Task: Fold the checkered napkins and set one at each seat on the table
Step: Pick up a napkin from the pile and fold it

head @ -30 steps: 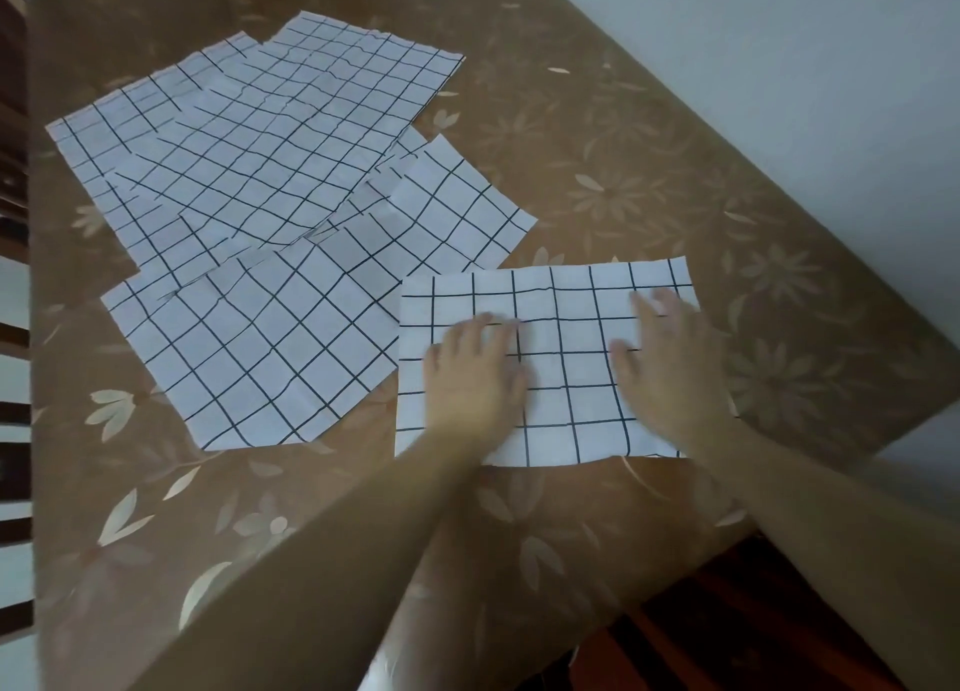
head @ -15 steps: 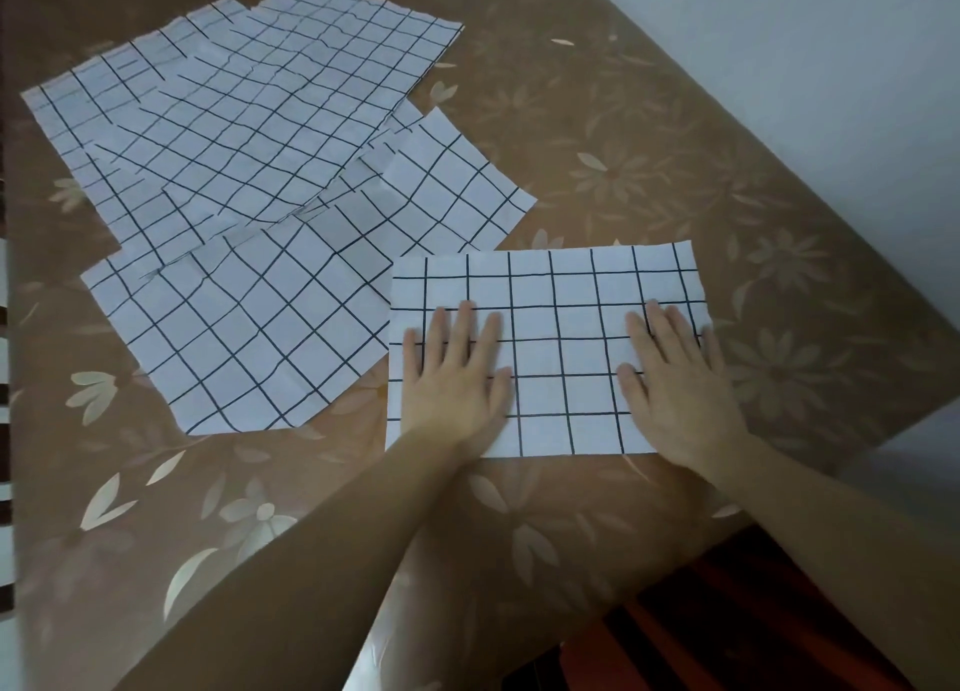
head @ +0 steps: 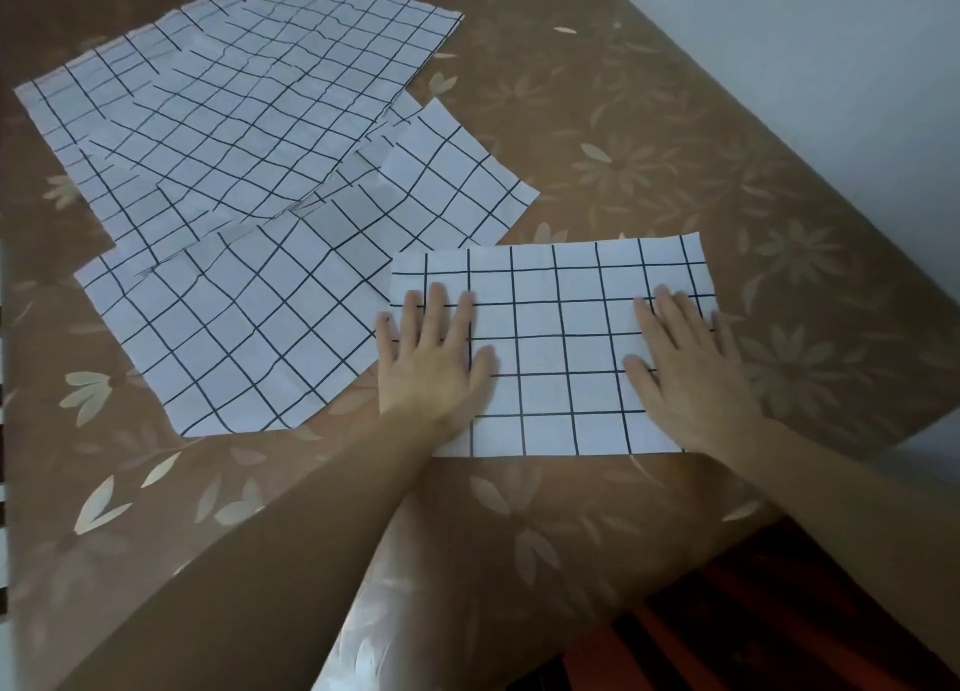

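Observation:
A folded white napkin with a black grid lies flat near the table's front edge. My left hand presses flat on its left end, fingers straight and spread. On the right end my right hand lies flat in the same way. To the left, an unfolded checkered napkin lies spread out, its edge tucked under the folded one. Further back, several more unfolded napkins overlap in a loose pile.
The table wears a brown cloth with a pale flower pattern. A white wall runs along its right side. The table's front right corner is close to my right hand, with dark reddish floor below.
Both hands slid apart along the folded napkin, the left towards its left end and the right towards its right end, flattening it. The view shifted slightly.

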### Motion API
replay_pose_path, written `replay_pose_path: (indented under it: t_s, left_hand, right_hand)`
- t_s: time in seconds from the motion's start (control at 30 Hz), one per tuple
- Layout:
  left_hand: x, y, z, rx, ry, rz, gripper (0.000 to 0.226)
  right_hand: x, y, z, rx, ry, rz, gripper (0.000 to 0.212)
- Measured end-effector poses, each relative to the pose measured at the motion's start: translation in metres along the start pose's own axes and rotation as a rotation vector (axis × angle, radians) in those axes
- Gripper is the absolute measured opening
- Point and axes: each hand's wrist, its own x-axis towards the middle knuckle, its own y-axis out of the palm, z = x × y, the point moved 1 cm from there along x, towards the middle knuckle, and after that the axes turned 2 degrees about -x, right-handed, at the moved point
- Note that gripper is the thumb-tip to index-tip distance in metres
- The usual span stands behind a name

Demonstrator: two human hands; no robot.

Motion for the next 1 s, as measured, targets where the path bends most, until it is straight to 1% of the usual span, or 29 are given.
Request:
replay_pose_path:
  t_s: [0.1,0.2,0.27,0.4,0.5,0.57,0.6,0.63,0.7,0.73,0.77,0.8,0.9,1.0]
  left_hand:
    - [0.022,-0.003,-0.034,-0.026,0.091,0.014,0.059]
    - [0.047,0.001,-0.058,-0.046,0.117,0.069,0.057]
    - [0.06,0.003,-0.051,-0.028,0.105,0.067,0.058]
    - [0.067,0.004,-0.024,-0.048,0.071,-0.001,0.061]
    - [0.055,0.003,-0.031,-0.133,0.114,-0.069,0.057]
    - [0.039,0.0,-0.043,-0.162,0.19,-0.178,0.053]
    - [0.028,-0.001,-0.049,-0.172,0.271,-0.245,0.05]
    - [0.018,-0.001,-0.055,-0.163,0.392,-0.292,0.046]
    - [-0.002,0.003,-0.062,-0.087,0.65,-0.302,0.048]
    - [-0.009,0.005,-0.064,-0.046,0.733,-0.278,0.051]
    - [-0.013,0.006,-0.064,-0.012,0.777,-0.259,0.052]
    - [-0.016,0.006,-0.064,0.017,0.789,-0.242,0.052]
    - [-0.024,0.005,-0.062,0.035,0.75,-0.208,0.048]
    - [-0.033,0.006,-0.058,0.075,0.74,-0.22,0.028]
  right_hand:
    - [0.028,-0.01,0.029,0.031,-0.055,-0.031,0.065]
    - [0.057,-0.013,0.051,0.029,-0.166,-0.039,0.061]
    - [0.07,-0.011,0.038,-0.022,-0.203,-0.025,0.064]
    - [0.077,-0.006,-0.003,-0.074,-0.132,-0.031,0.066]
    - [0.078,-0.012,0.008,-0.06,-0.153,-0.084,0.061]
    - [0.084,-0.02,0.024,-0.01,-0.202,-0.15,0.057]
    - [0.087,-0.025,0.031,0.018,-0.223,-0.185,0.055]
    - [0.091,-0.03,0.036,0.049,-0.23,-0.215,0.053]
    - [0.096,-0.038,0.041,0.097,-0.224,-0.248,0.051]
    - [0.096,-0.04,0.042,0.104,-0.228,-0.253,0.051]
    - [0.096,-0.042,0.043,0.108,-0.237,-0.249,0.052]
    - [0.094,-0.043,0.043,0.113,-0.244,-0.237,0.053]
    - [0.085,-0.046,0.043,0.136,-0.258,-0.178,0.054]
    - [0.071,-0.051,0.039,0.146,-0.257,-0.159,0.05]
